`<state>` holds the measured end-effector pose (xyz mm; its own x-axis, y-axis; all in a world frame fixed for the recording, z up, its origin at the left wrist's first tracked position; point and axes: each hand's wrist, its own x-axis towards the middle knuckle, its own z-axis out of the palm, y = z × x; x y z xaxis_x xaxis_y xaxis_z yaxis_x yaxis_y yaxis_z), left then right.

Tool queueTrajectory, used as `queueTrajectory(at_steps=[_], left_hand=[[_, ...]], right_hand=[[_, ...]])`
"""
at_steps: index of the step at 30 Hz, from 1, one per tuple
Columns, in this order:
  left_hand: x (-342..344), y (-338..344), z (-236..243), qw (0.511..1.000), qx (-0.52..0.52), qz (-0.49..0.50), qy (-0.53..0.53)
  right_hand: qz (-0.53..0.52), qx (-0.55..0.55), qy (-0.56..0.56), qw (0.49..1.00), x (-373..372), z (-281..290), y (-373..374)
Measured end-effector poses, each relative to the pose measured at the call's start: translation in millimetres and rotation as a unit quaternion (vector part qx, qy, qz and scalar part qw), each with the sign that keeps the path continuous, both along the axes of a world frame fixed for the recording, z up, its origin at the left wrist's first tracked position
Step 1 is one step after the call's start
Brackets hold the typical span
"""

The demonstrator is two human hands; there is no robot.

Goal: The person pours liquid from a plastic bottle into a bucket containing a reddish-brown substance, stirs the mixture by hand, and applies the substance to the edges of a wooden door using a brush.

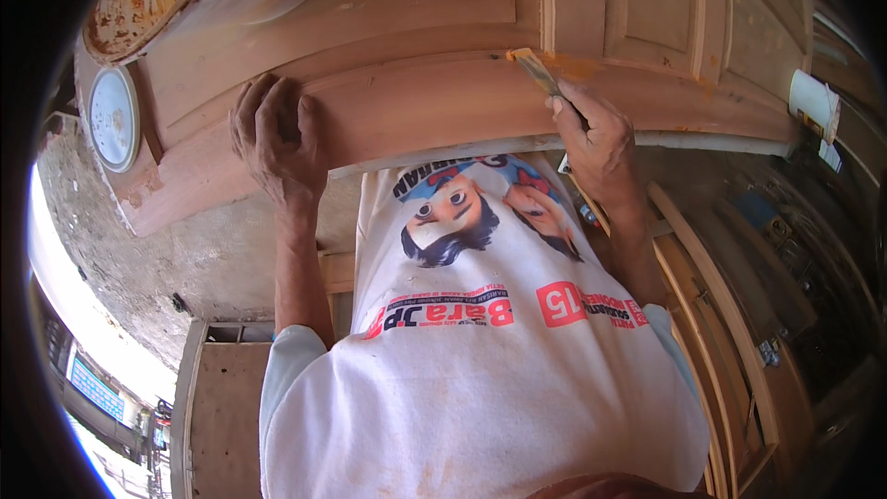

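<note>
R hand [599,134] pinches a scraper [538,72] btwn thumb & fingers, thumb on the near end of what shows; rest of handle hidden in the grip. Scraper is over the near rail of the wooden panel door [416,111], R of ctr. Long axis runs diag., approx. from lower R to upper L; blade tip pts away from the person & to their L, at a slant to the rail's length. Orange paste [512,54] on the tip, at the wood; orange smears nr it, R side. L hand [277,134] is on the same rail, well apart from the scraper, fingers bent, thumb a bit off them; can't tell if anything's under the palm. Round white lid [115,120] farther L.
</note>
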<state>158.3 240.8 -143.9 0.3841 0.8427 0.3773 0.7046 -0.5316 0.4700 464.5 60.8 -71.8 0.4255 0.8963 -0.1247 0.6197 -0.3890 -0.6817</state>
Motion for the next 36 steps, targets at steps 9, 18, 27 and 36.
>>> queueTrajectory(at_steps=[9,18,27,36], left_hand=[[17.8,-14.9,19.6,0.999,-0.045,-0.021,0.006],[23.9,-20.7,24.5,0.995,-0.089,-0.042,-0.001],[26.7,-21.5,25.1,0.994,-0.092,-0.048,-0.026],[26.2,-26.5,22.2,0.993,-0.099,-0.036,-0.046]], right_hand=[[0.011,-0.053,-0.111,0.992,-4.7,16.6,-1.1],[0.130,-0.224,-0.263,0.929,-17.1,59.5,12.1],[0.370,-0.314,-0.306,0.819,-2.2,104.5,75.0],[0.217,-0.288,-0.268,0.893,34.7,100.8,68.8]])
